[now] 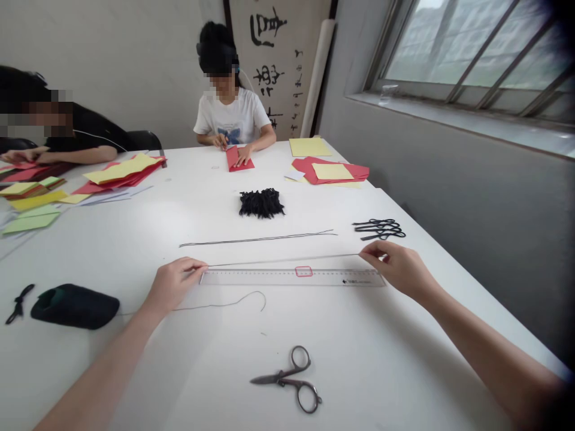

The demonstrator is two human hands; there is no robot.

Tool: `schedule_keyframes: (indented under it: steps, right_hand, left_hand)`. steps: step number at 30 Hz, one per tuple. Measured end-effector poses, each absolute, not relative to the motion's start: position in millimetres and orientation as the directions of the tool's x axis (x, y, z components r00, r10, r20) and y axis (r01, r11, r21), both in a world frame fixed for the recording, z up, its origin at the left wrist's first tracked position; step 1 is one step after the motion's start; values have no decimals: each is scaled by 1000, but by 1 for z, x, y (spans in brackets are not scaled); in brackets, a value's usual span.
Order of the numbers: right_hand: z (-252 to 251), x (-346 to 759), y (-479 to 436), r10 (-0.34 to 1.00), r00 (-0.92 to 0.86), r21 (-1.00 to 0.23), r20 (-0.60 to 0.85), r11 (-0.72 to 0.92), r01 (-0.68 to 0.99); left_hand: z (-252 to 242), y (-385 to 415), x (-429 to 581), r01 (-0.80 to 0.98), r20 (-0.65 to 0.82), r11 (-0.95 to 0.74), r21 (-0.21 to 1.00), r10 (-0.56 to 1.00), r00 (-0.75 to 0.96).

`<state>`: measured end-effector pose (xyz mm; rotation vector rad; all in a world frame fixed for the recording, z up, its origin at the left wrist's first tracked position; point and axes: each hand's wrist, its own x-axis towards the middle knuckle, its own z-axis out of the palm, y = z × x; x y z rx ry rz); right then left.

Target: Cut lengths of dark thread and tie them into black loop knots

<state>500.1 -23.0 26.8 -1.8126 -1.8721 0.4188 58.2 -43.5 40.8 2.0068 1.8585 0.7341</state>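
Note:
A thin dark thread [283, 261] is stretched straight between my two hands, just above the far edge of a clear ruler [269, 279]. My left hand [177, 281] pinches one end by the ruler's left end. At the other end, my right hand [395, 266] pinches the thread near the ruler's right end. The ruler lies flat and bears a small red frame mark. Behind it lie dark cut threads [258, 238]. On the left rests a spool of dark thread [76, 306], its loose tail running under my left wrist. Metal scissors [287, 378] lie partly spread in front.
A black yarn bundle [261, 203] sits mid-table, with looped black cords [380, 228] to the right. A small knotted cord [20, 304] lies far left. Coloured papers [121, 170] and envelopes [330, 170] are farther back. Two people [233, 114] work at the far side.

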Motion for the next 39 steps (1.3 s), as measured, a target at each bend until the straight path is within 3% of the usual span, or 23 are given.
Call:
schedule_keyframes:
  steps: [4, 9, 14, 23, 29, 39]
  right_hand:
    - [13, 518, -30, 997, 70, -578, 38, -36, 815]
    - [-2, 524, -25, 997, -11, -582, 75, 52, 811]
    - [-8, 526, -21, 992, -36, -574, 118, 98, 813]
    - [-11, 528, -22, 978, -75, -521, 196, 169, 837]
    - [-14, 528, -21, 972, -87, -507, 219, 190, 841]
    - [-17, 532, -19, 962, -106, -479, 253, 220, 850]
  left_hand:
    - [33, -41, 58, 852, 160, -166, 497, 982, 98]
    - [25, -49, 51, 901, 258, -196, 388, 961, 98]
    - [20, -61, 64, 912, 270, -352, 211, 918, 291]
    - [15, -64, 72, 900, 274, -315, 302, 933, 235]
    - [16, -56, 58, 935, 266, -283, 212, 938, 223]
    - [15, -51, 53, 895, 199, -286, 344, 953, 228]
